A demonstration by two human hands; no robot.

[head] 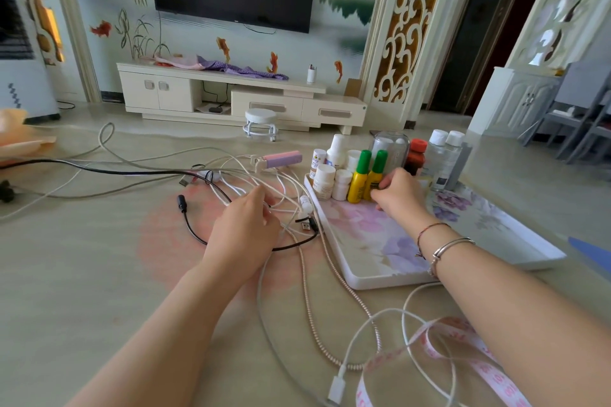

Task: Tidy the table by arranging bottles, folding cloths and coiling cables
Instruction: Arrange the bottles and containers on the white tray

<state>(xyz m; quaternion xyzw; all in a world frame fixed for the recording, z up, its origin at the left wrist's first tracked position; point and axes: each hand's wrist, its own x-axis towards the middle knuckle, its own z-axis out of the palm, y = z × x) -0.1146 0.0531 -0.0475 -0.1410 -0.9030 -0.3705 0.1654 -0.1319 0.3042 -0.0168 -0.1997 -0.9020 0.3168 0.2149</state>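
Several bottles stand at the far end of a floral white tray [373, 277]: white pill bottles [324, 180], two yellow bottles with green caps [360, 180], a red-capped brown bottle [416, 155] and clear bottles [441, 158]. My right hand [398, 193] grips the right yellow bottle [376, 175] at its base. A tangle of white and black cables [251, 182] lies left of the tray. My left hand [246, 228] rests on the tangle, fingers curled over white cables; whether it grips them is hidden.
A braided pink cable [310, 294] and white cables [360, 340] run along the near table. A pink printed ribbon [476, 360] lies at the near right. A pink power bank [284, 158] sits behind the tangle. A blue object [591, 251] pokes in at right.
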